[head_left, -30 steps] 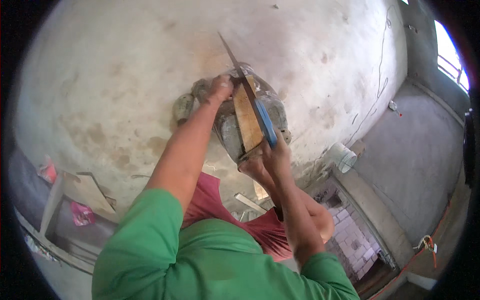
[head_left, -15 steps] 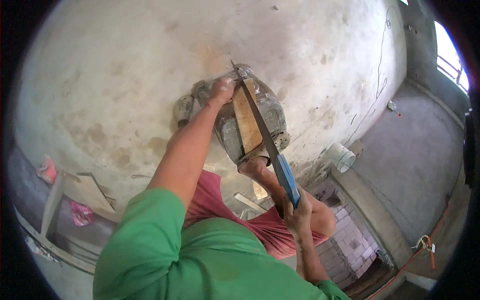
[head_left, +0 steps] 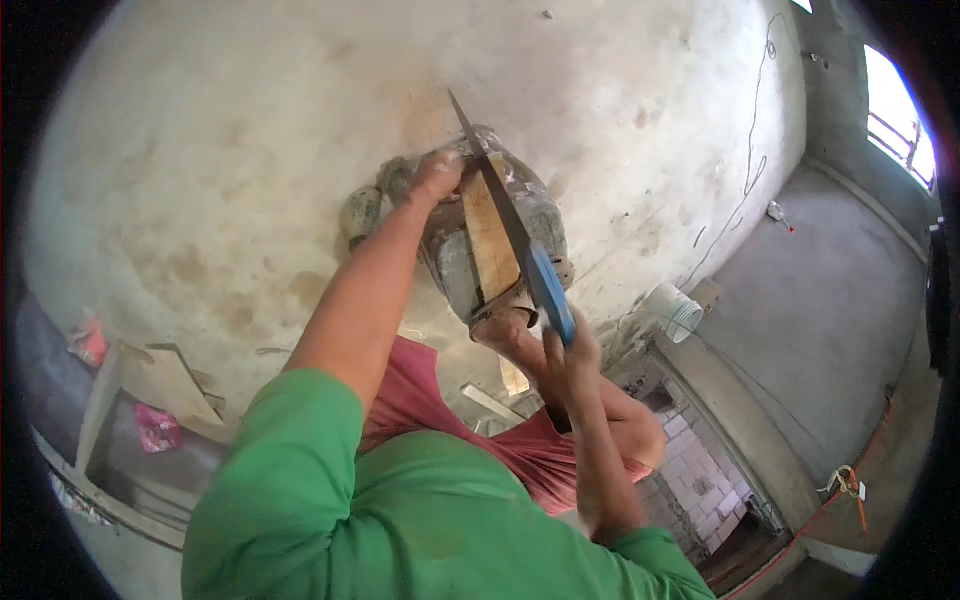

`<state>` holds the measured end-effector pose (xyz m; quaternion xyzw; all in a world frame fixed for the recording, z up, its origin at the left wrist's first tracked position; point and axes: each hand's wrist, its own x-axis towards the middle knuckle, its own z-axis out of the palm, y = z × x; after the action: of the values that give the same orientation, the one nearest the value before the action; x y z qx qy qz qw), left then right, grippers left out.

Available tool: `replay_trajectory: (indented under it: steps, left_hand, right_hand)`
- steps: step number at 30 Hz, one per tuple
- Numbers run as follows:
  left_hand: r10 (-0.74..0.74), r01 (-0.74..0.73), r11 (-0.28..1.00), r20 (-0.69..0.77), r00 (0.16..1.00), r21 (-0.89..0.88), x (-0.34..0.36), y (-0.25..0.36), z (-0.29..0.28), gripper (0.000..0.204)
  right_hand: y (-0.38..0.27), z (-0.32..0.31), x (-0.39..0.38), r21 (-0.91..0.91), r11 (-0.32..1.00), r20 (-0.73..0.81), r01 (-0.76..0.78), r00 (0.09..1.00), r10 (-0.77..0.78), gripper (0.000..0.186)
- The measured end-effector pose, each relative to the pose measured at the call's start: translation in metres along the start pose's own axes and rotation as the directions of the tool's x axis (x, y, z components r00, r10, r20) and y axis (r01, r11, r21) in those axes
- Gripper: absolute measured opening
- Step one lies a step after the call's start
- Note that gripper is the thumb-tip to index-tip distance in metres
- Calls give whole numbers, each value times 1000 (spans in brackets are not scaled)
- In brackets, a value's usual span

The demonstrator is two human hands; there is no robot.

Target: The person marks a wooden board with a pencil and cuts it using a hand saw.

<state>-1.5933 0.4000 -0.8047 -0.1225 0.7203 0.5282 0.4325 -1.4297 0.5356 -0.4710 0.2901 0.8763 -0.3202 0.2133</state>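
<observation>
A handsaw (head_left: 500,200) with a blue handle lies at a slant across a wooden board (head_left: 488,235). My right hand (head_left: 572,355) is closed round its handle. The blade crosses the far part of the board, and its tip sticks out past it. My left hand (head_left: 440,176) grips the board's far part, left of the blade; its fingertips are partly hidden. Under the board is a grey, dirt-crusted support (head_left: 455,265), whose kind I cannot make out. My foot (head_left: 505,325) presses on the near end of the board.
A white bucket (head_left: 672,312) stands to the right by the floor edge. Boards (head_left: 170,385) and a pink plastic bag (head_left: 157,428) lie at the lower left. A thin cable (head_left: 752,150) runs over the concrete floor. Blocks (head_left: 700,450) show at a lower level on the right.
My right hand has pushed the saw forward, away from my body, so its tip reaches farther past the board. My left hand and the board have stayed in place.
</observation>
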Motion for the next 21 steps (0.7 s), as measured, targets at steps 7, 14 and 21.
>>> replay_trajectory:
  steps: [7, 14, 21]
  left_hand:
    - [110, -114, 984, 39, 993, 135, -3, 10, 10, 28]
    - [348, -244, 857, -162, 923, 454, 14, -12, 31, 29]
    - [33, -31, 987, -7, 999, 159, 7, 3, 19, 27]
  right_hand:
    - [2, -16, -11, -75, 985, 29, -156, 987, 158, 29]
    - [7, 86, 157, -45, 993, -78, 107, 991, -110, 30]
    - [20, -19, -45, 0, 995, 6, -100, 995, 100, 32]
